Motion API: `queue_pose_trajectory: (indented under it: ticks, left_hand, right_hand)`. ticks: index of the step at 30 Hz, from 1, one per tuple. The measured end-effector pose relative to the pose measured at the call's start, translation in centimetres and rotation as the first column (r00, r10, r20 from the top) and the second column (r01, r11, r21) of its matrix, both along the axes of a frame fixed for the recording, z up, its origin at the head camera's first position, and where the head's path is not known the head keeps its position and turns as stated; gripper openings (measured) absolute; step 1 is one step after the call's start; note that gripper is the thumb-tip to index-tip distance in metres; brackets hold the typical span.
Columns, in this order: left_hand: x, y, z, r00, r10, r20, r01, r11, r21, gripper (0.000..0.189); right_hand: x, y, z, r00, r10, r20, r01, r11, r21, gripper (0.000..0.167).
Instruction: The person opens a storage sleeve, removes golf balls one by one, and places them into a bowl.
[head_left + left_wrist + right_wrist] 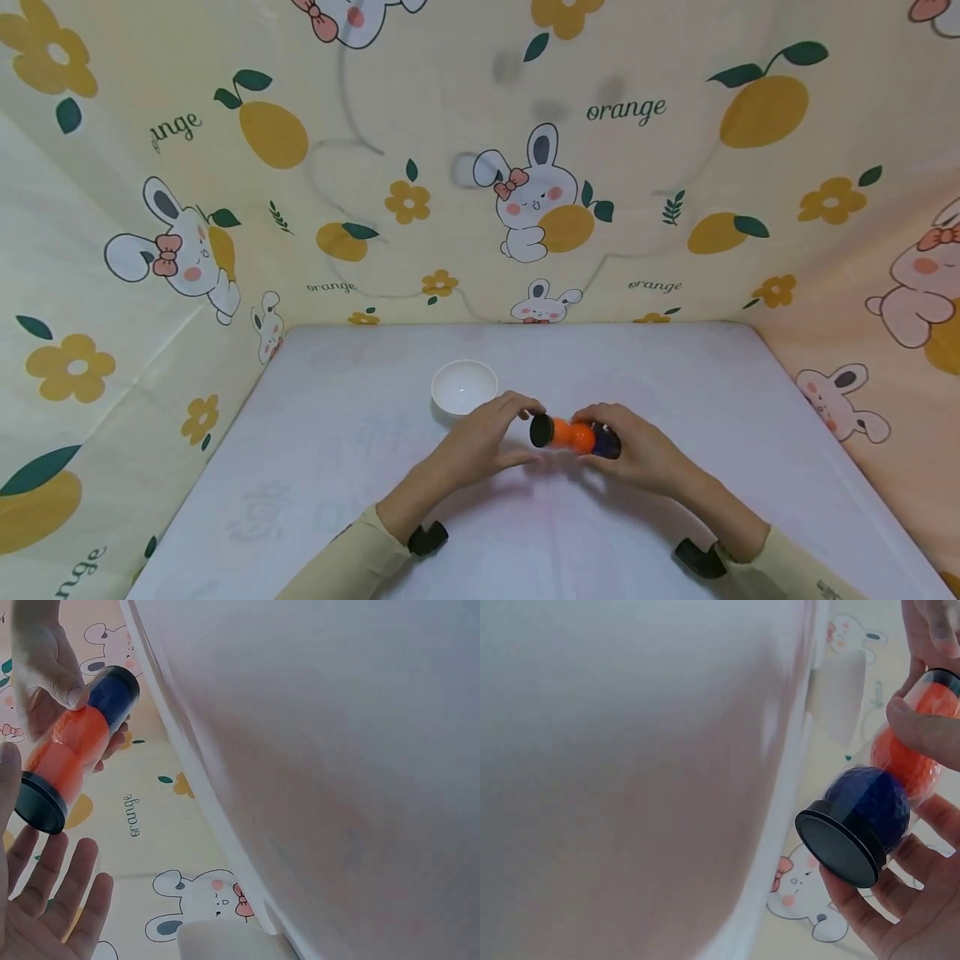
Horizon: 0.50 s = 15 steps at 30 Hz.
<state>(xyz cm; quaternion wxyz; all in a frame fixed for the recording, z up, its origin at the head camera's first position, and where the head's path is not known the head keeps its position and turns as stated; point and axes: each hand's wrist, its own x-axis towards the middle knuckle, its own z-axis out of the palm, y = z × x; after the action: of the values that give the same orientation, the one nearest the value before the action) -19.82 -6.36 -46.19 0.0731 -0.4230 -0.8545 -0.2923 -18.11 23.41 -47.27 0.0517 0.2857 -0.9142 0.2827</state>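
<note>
A clear plastic tube (562,432) with black caps at both ends lies sideways in the air over the table. Inside sit two orange balls (80,729) and a dark blue ball (867,808). My right hand (637,451) grips it around the blue-ball end, thumb across one side and fingers beneath. My left hand (478,438) is spread around the other end, its fingers apart and the thumb close beside the black cap (40,804). Behind my left hand stands a white bowl (463,387).
The table (337,467) has a white cover. Cloth walls (450,108) printed with rabbits and oranges enclose it at the back and both sides. Dark wrist pieces (428,539) sit at both sleeve ends.
</note>
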Motion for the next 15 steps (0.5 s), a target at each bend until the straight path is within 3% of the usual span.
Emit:
queue_pose_trajectory:
  ticks: [9,15]
  left_hand:
    - [-0.01,0.31,-0.07,0.998,-0.023,-0.054,0.026,0.998,0.055,0.060]
    - [0.13,0.31,-0.27,1.000,-0.028,-0.002,0.028,0.999,0.025,0.058]
  right_hand:
    - [0.44,-0.48,0.21,1.000,0.030,0.009,-0.030,1.000,-0.006,0.054]
    - [0.74,-0.61,0.04,0.997,0.071,0.026,-0.070,0.997,-0.022,0.053]
